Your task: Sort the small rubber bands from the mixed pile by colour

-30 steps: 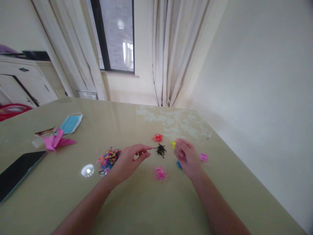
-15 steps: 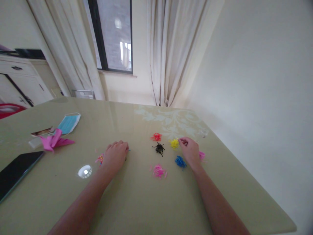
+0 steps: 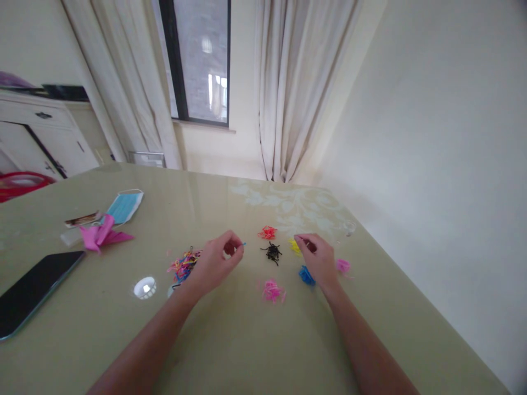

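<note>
My left hand (image 3: 217, 262) is raised above the table with thumb and fingertips pinched on a small blue rubber band (image 3: 244, 243). Under and beside its wrist lies a mixed heap of coloured rubber bands (image 3: 184, 265), partly hidden. My right hand (image 3: 318, 258) is closed in a pinch at the yellow pile (image 3: 295, 247); whatever its fingertips hold cannot be made out. Near it are a blue pile (image 3: 306, 276), partly covered by the hand, and a small pink-purple pile (image 3: 343, 266). Between the hands sit a red pile (image 3: 268, 232), a black pile (image 3: 272, 252) and a pink pile (image 3: 273, 291).
On the left of the glossy table (image 3: 230, 351) lie a phone (image 3: 37, 288), a pink folded paper shape (image 3: 105, 235), a blue face mask (image 3: 124, 207) and a bright round reflective spot (image 3: 145, 287). A wall (image 3: 444, 137) runs along the right edge.
My left hand has lifted from the mixed heap and moved right with the blue rubber band, uncovering more of the heap. My right hand stays by the yellow pile. The view has shifted slightly.
</note>
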The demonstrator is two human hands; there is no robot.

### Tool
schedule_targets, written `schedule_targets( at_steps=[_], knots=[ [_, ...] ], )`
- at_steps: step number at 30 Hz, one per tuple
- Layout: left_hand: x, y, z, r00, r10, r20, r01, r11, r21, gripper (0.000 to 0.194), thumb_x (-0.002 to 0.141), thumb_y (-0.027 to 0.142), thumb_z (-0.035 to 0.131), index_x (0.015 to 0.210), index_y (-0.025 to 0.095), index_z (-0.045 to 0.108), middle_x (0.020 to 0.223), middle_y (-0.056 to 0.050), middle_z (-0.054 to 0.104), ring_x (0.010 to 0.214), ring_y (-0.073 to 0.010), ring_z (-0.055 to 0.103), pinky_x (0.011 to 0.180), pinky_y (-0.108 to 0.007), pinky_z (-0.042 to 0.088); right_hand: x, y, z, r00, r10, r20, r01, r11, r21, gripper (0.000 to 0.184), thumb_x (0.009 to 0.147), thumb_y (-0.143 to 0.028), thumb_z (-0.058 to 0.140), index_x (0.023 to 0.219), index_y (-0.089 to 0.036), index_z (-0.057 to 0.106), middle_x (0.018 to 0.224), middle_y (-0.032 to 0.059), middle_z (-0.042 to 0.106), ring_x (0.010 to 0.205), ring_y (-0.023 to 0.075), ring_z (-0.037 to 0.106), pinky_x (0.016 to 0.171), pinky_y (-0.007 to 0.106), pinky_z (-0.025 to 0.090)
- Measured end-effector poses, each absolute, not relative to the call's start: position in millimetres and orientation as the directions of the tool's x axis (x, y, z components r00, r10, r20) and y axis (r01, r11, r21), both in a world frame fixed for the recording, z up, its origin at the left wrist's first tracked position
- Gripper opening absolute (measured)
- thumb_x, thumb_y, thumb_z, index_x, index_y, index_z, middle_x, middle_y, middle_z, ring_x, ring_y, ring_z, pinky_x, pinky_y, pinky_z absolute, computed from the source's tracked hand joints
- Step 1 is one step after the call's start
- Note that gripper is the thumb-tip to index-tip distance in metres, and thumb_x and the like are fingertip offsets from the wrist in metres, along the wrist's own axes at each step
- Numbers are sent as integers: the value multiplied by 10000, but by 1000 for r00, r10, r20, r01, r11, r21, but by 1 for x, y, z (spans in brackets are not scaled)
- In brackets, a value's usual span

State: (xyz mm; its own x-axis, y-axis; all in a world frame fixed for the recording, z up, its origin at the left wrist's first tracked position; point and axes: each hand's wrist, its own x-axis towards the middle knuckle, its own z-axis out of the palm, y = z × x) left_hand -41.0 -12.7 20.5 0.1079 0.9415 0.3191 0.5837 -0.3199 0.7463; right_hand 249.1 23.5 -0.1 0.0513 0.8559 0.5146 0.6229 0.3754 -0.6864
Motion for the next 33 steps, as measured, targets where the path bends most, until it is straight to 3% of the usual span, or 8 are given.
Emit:
schedule_targets(
  at_steps=[5, 9, 14, 23, 29, 33],
  knots=[
    [-27, -24, 25, 216, 901, 376, 427, -434, 793, 155, 954, 326, 628, 915, 202, 711, 806, -8, 722, 751, -151, 645, 672, -249, 489, 209, -6, 10, -206, 866, 456, 321, 500, -804, 218, 917, -398, 758, 1030, -224, 824, 823, 34, 723, 621, 131, 557, 570, 249, 440],
    [-21, -30, 28, 248, 887, 389, 381, -459, 803, 178, 966, 346, 658, 954, 213, 774, 830, -15, 759, 768, -157, 660, 757, -272, 519, 193, -23, 14, -257, 855, 450, 189, 501, -844, 238, 891, -358, 794, 1102, -252, 821, 847, 31, 735, 590, 110, 557, 531, 228, 440],
    [-16, -35, 29, 255, 887, 385, 336, -454, 825, 172, 965, 354, 681, 982, 229, 796, 852, -21, 785, 777, -161, 680, 759, -271, 534, 193, -28, 18, -193, 873, 447, 168, 479, -862, 111, 916, -314, 767, 949, -242, 844, 746, 23, 721, 522, 115, 591, 513, 242, 476],
    [-9, -45, 36, 180, 858, 481, 348, -513, 785, 92, 953, 283, 690, 965, 232, 766, 876, -21, 760, 800, -163, 670, 773, -279, 526, 197, -30, 21, -152, 879, 452, 96, 468, -878, 94, 902, -286, 781, 956, -264, 855, 716, 10, 698, 535, 108, 553, 482, 224, 446],
    [-8, -47, 35, 184, 884, 429, 309, -466, 829, 122, 966, 313, 672, 963, 221, 751, 869, -28, 735, 826, -173, 644, 786, -289, 504, 194, -34, 28, -168, 875, 453, 116, 474, -873, 101, 907, -306, 776, 915, -242, 854, 697, 18, 711, 522, 111, 548, 490, 239, 435],
    [-6, -47, 31, 198, 918, 344, 180, -379, 908, 161, 972, 354, 669, 977, 212, 744, 895, -36, 728, 854, -175, 633, 822, -300, 497, 193, -35, 29, -189, 871, 454, 136, 481, -866, 110, 909, -323, 777, 903, -241, 850, 700, 20, 718, 528, 117, 553, 499, 245, 431]
  ],
)
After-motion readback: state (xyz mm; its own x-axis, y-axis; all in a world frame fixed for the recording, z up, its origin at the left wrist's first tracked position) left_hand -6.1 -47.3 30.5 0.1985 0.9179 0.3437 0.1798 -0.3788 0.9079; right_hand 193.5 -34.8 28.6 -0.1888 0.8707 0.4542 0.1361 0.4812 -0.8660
